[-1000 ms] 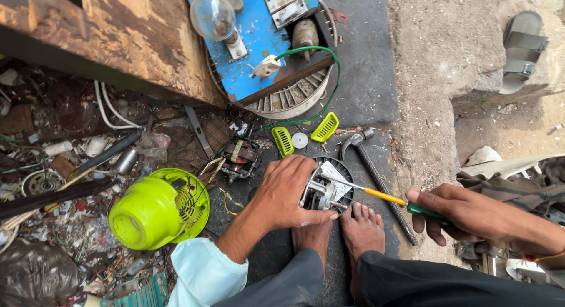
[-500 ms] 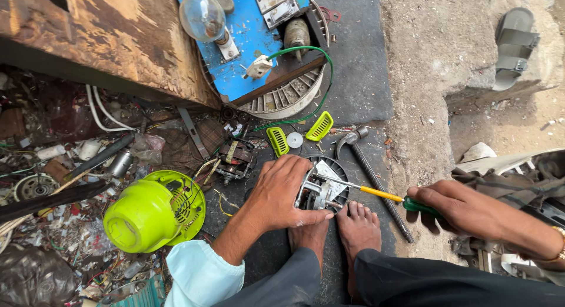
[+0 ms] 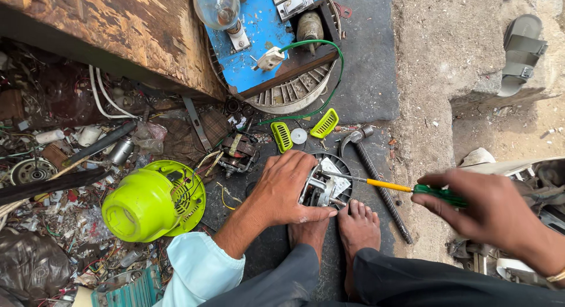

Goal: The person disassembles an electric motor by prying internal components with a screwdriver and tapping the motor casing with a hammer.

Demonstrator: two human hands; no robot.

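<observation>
While I look straight down from the head camera, my left hand (image 3: 287, 188) lies spread over a small electric motor (image 3: 322, 186), fingers wrapped round its left side and thumb pressed along its lower edge, so the hand is closed on it and steadies it. The motor sits on the dark ground just above my two bare feet (image 3: 341, 227), with its metal parts and a white piece showing to the right of my fingers. My right hand (image 3: 491, 210) is clenched round the green handle of a screwdriver (image 3: 406, 188); its yellow neck and thin steel shaft run leftward, nearly level, and the tip rests on the top of the motor, close beside my left fingertips.

Just right of the motor a hammer (image 3: 376, 180) lies on the ground, head up near the top, its ribbed shaft slanting down to the right under the screwdriver. Above the motor lie two lime-green vent grilles (image 3: 303, 130) with a small white disc between them. To the left, well apart from my hand, a lime-green plastic fan housing (image 3: 154, 200) lies on its side among wires and scrap. Further up, a blue board (image 3: 259, 33) carries a clear glass bulb (image 3: 218, 7), and a green wire (image 3: 329, 77) loops down from it. A grey sandal (image 3: 521, 54) rests on the sandy ground at upper right.
</observation>
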